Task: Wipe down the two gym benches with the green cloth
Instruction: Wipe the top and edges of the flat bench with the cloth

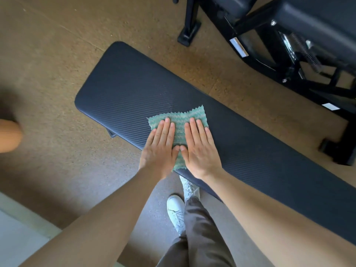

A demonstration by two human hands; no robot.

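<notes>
We stand over the near bench [125, 83], a long flat pad of dark, finely ribbed material that runs from upper left to lower right in the head view. The green cloth [180, 119] lies spread flat on its top, toward the edge nearest us. Its zigzag-cut far edge and 2 far corners show beyond our fingertips, and a small strip shows between our wrists at the pad's near edge.

Our left grip [159, 149] lies palm down on the cloth's left part, fingers straight and close together. It has hold of nothing and only presses flat. Our right grip [201, 151] lies the same way on the right part, its fingers straight and slightly spread. The 2 thumbs point inward, and their tips touch or nearly touch over the middle of the cloth. Both forearms are bare.

The far bench [316, 18] stands at the upper right, well apart from the cloth. It has black padded sections on a black steel frame [273, 54] with a coiled spring and bolts, and 1 foot rests on the brown speckled floor [57, 54].

Below the hands we see dark trousers [202, 237] and 2 white shoes [174, 207] beside the near bench. At the left edge is a blurred orange rounded object [9, 138]; we cannot tell what it is. A pale surface [17, 241] fills the lower left corner.
</notes>
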